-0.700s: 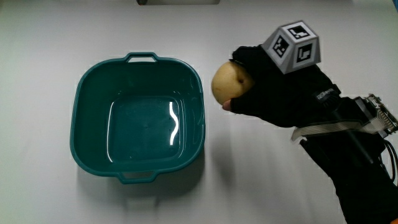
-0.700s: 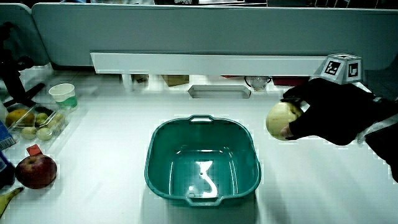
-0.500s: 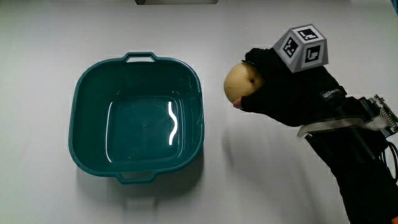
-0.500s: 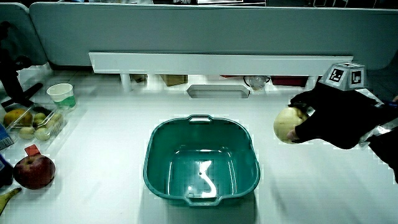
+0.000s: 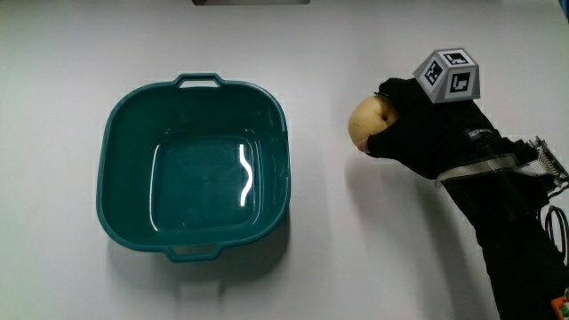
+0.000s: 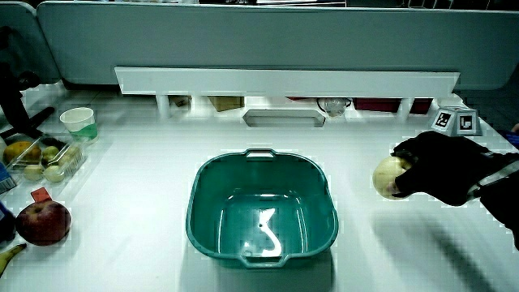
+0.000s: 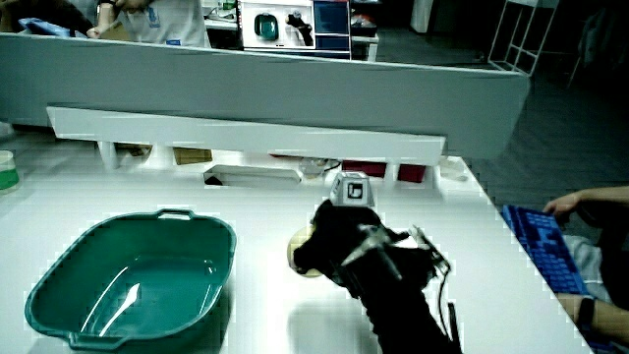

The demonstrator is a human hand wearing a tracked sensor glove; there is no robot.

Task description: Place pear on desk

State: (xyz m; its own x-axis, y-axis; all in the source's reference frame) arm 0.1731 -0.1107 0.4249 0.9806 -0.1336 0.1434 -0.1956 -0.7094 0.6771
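I see the teal basin (image 5: 194, 165) empty; the pear (image 5: 366, 122) is out beside it, fingers of the hand (image 5: 425, 133) wrapped around it, low over the desk (image 5: 338, 231). Left: set down, let go.

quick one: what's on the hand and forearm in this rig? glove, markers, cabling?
The hand wears a black glove. A small grey cube with black-and-white square patterns on its faces sits on its back. A pale strap wraps the wrist, with small white lettering on the glove near it. The forearm is in a black sleeve, with a thin dark cable and a small ribbed module beside it.
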